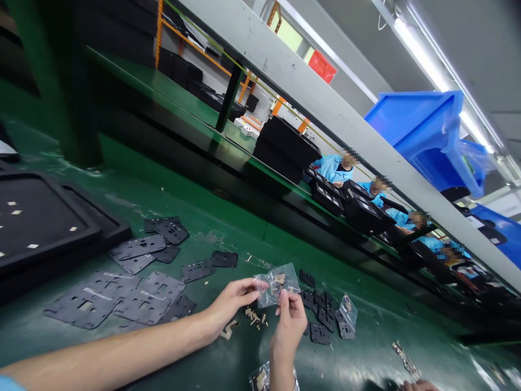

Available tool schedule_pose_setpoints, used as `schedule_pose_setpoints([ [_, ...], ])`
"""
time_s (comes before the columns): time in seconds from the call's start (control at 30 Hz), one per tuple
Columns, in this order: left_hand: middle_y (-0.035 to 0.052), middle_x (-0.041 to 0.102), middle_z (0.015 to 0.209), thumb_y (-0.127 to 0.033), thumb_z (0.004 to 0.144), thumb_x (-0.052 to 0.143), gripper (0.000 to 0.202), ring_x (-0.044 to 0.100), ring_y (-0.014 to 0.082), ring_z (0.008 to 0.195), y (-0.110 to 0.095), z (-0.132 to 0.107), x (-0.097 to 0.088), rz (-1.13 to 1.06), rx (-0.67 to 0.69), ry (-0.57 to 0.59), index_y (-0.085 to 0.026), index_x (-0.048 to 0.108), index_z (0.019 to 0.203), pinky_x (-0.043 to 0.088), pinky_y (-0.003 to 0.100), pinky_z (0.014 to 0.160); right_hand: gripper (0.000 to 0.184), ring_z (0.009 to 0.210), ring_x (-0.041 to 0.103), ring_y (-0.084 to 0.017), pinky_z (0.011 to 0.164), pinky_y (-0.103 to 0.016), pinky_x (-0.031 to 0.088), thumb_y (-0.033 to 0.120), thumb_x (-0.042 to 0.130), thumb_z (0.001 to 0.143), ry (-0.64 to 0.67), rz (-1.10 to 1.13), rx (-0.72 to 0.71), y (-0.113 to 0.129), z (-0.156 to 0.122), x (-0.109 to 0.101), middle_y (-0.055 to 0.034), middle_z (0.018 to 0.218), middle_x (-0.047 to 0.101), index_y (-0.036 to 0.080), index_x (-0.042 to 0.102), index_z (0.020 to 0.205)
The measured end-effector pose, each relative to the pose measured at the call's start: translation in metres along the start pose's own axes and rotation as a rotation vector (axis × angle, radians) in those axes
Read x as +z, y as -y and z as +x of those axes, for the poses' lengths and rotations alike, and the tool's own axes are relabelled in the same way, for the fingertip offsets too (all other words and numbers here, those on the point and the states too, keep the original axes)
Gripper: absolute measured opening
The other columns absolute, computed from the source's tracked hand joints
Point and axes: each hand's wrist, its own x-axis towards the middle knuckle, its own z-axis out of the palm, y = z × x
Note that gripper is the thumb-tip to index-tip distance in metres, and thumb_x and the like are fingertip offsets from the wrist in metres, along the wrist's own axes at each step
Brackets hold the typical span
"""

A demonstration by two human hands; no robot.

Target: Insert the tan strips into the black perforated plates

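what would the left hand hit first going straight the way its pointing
The left hand already pinches the clear plastic bag, so that comes first; beyond it the line seems to reach a small black plate, though depth is unclear.

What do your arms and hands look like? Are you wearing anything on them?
Both hands are bare, with no gloves: the left hand and the right hand. The left forearm is bare too, and a light blue sleeve shows at the lower left corner.
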Motion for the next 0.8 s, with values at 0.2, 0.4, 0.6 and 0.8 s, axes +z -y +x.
schedule_pose_setpoints([
  [0.2,0.0093,0.067,0.092,-0.032,0.069,0.067,0.036,0.058,0.021,0.085,-0.01,0.002,-0.002,-0.104,-0.03,0.01,-0.013,0.066,0.099,0.041,0.03,0.075,0.029,0.05,0.043,-0.008,0.043,-0.018,0.034,0.042,0.061,0.073,0.165,0.06,0.089,0.007,-0.002,0.007,-0.0002,0.065,0.055,0.014,0.057,0.079],
  [0.4,0.0069,0.066,0.093,-0.03,0.064,0.069,0.034,0.056,0.0229,0.091,-0.011,-0.001,-0.001,0.02,0.016,0.006,-0.013,0.069,0.093,0.04,0.03,0.08,0.03,0.052,0.045,-0.009,0.048,-0.019,0.034,0.043,0.059,0.075,0.03,-0.011,0.041,0.014,0.002,-0.002,0.0005,0.062,0.055,0.013,0.059,0.077],
  [0.6,0.0067,0.067,0.087,-0.03,0.058,0.074,0.045,0.058,0.0216,0.085,-0.006,0.0,-0.002,-0.061,-0.099,0.172,-0.012,0.066,0.098,0.041,0.028,0.076,0.028,0.057,0.049,-0.013,0.056,-0.022,0.038,0.041,0.058,0.077,0.043,-0.207,-0.047,0.01,-0.005,-0.003,-0.0005,0.061,0.057,0.014,0.06,0.07],
  [0.8,0.0001,0.061,0.063,-0.029,0.055,0.075,0.022,0.055,0.0153,0.064,-0.008,0.001,-0.001,0.008,-0.006,-0.046,-0.013,0.063,0.065,0.04,0.023,0.063,0.027,0.057,0.05,-0.013,0.057,-0.022,0.037,0.041,0.057,0.078,-0.034,-0.434,-0.156,0.01,-0.013,0.0,-0.0007,0.062,0.06,0.016,0.063,0.075],
])
